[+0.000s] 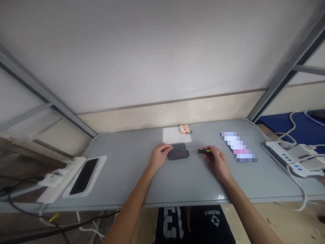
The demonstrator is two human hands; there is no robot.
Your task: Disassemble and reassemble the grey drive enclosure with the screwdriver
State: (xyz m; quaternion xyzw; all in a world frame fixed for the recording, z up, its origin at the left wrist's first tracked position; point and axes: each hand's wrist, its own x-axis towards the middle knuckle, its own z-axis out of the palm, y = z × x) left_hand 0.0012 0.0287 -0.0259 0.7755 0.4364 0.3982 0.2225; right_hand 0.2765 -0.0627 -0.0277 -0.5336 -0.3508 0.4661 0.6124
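A flat dark grey box (178, 152) with a reddish mark on its top lies on the grey table in front of me. My left hand (159, 155) is at its left edge, thumb and fingers pinched together; whether they grip the box or something tiny, I cannot make out. In my right hand (217, 162) is a screwdriver (203, 151) with a black and yellow handle. Its thin shaft points left, and the tip is over the right part of the box's top. Behind the box lies a white sheet (170, 135), with an orange and white animal-faced item (184, 129) on it.
On the left, a black phone (84, 176) lies on white paper beside a white power strip (62, 179). A pixelated phone-like object (238, 147) lies to the right. Farther right is another power strip (286, 157) with cables. Grey metal posts and a wall border the table (122, 169).
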